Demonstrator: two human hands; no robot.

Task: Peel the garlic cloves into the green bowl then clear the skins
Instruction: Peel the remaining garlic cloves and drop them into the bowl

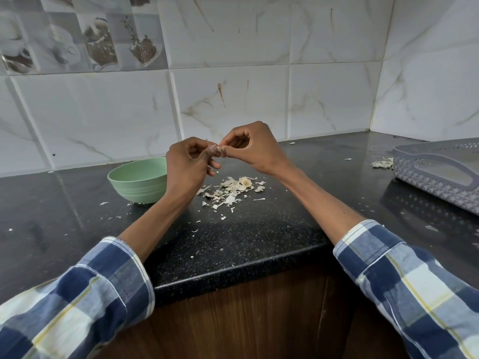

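fingertips of both hands meet in the air over the black counter (259,237) and pinch one small garlic clove (217,149) between them. left hand (188,164) has its thumb and first fingers curled tight on the clove, and its other fingers hang loose below. right hand (252,149) nips the other side of the clove with its thumb and first finger, and the rest of its fingers are bent in. a thin bit of skin sticks up from the clove. just under the fingers, a pile of garlic skins (233,190) lies on the counter, with a papery garlic piece (245,183) on top of it. small white flakes are spread all around the pile. the green bowl (137,180) sits on the counter just left of the fingers, partly behind the left wrist, and you cannot see inside it. far to the right of the fingers is a grey basket tray (440,172) with a few more skins (382,163) beside it. both arms wear blue checked sleeves (77,294).
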